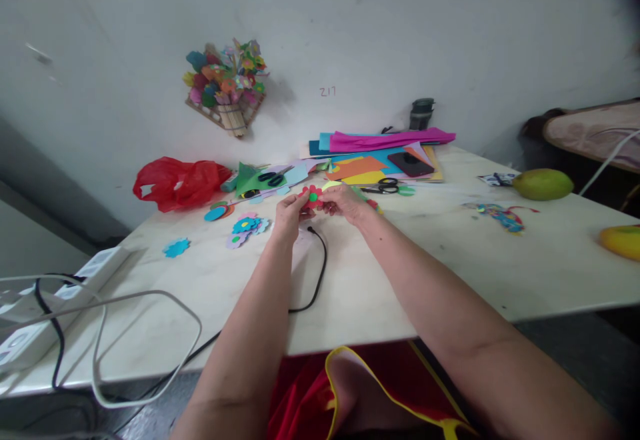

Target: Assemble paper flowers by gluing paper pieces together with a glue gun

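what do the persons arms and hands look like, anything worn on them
The left hand and right hand are ungloved. Both arms are bare, with no sleeve, watch or bracelet showing; rings are too small to tell. The right forearm has a small spot. Below, red clothing has yellow trim.

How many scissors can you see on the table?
2. One pair of scissors lies partly on the green paper, past the left hand; the other pair lies between the right hand and the black phone. More could be hidden.
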The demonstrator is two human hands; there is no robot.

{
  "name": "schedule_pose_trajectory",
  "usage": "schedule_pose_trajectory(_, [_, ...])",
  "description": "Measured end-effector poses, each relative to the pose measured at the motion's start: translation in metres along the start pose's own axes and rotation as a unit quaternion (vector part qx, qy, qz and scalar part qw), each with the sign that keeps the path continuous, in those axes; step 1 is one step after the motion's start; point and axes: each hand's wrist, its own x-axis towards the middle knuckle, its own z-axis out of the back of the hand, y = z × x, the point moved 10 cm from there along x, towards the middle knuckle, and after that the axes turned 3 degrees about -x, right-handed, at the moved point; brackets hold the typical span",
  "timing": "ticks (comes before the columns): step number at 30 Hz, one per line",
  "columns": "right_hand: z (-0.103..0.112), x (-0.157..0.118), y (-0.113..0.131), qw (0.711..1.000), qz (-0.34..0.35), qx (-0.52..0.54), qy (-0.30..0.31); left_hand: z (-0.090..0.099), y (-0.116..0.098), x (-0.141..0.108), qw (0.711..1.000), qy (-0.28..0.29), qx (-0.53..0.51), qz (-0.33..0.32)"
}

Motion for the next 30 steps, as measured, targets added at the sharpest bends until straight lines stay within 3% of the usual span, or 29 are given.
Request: schedule_pose_trajectory(30, [-0.0060, -0.0021, 0.0036, 1.000, 0.010, -0.014, 0.023, 0.0024, -0.0011, 0.0010, 1.000, -0.007, 0.007, 0.001])
